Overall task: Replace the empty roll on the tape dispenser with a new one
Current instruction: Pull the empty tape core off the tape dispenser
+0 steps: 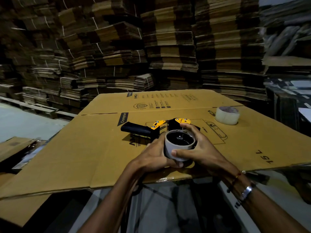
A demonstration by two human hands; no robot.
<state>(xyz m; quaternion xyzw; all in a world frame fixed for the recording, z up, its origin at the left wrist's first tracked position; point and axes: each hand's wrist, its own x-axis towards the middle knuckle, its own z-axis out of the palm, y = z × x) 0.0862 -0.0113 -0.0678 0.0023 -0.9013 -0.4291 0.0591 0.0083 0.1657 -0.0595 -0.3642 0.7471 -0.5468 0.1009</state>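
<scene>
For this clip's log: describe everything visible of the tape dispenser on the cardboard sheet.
The tape dispenser lies on its side on the flattened cardboard sheet. It looks like black plastic with yellow-orange plates held by screws, its black handle pointing left. The empty roll, a pale grey core, sits on its hub with the open end facing up. The left hand and right hand both wrap that core in a closed grip, hiding the dispenser's near part.
</scene>
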